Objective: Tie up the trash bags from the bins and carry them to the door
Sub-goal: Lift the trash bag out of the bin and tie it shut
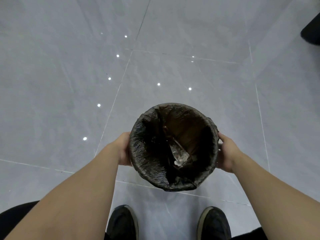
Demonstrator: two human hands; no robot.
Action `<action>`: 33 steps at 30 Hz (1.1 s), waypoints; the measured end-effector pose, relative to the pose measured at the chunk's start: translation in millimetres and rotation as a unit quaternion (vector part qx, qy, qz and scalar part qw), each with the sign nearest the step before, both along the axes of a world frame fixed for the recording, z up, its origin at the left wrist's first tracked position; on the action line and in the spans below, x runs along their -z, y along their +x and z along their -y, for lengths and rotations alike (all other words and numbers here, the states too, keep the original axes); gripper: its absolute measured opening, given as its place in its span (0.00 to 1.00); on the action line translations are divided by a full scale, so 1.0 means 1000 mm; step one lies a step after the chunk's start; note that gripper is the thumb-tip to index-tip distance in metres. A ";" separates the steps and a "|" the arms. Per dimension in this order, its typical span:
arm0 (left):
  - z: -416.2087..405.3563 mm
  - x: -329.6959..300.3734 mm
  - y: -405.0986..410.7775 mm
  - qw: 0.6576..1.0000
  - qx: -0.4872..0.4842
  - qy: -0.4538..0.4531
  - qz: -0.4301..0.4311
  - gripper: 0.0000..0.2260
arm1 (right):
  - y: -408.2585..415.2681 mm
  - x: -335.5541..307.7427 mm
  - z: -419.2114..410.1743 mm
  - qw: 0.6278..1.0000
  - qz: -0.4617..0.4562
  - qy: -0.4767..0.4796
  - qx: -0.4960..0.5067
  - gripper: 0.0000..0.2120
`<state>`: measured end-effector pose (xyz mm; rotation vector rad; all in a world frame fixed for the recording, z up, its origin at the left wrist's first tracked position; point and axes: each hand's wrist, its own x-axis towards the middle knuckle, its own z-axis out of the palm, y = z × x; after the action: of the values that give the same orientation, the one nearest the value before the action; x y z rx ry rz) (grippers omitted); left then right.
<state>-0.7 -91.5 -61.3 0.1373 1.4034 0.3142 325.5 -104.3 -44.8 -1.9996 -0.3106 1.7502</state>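
The task looks barely begun. The bag (147, 153), black and crinkled, is still folded over the rim of the bin (188, 125) and wide open, not gathered or knotted. Some pale crumpled rubbish (180, 155) lies at the bottom. Everything is still to do: lifting the bag's edge off the rim, tying it, pulling it out, and carrying it off. No door is in view.

The bin is in the near middle of the scene, just beyond the shoes (123, 222), over the grey tiled floor (69, 84). The left hand (123, 149) presses the bin's left side and the right hand (226, 153) cups its right side, fingers curled against the bag-covered wall. Whether the bin rests on the floor or is lifted clear, I cannot tell.

No brand, label or writing can be read anywhere.
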 end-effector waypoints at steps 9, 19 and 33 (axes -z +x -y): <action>0.030 -0.026 0.000 0.998 -0.027 -0.019 -0.051 0.17 | 0.000 -0.027 0.020 0.998 0.028 -0.042 0.027 0.25; 0.031 -0.082 -0.007 0.989 0.077 -0.002 -0.125 0.11 | 0.002 -0.071 0.023 0.985 0.085 -0.081 -0.128 0.18; 0.048 -0.112 0.020 0.917 0.215 0.125 -0.313 0.05 | -0.016 -0.092 0.039 0.958 0.096 -0.096 -0.252 0.16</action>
<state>19.3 -139.2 50.9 0.8054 1.9069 0.0736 309.6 -143.2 47.0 -2.3898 -0.8037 1.9383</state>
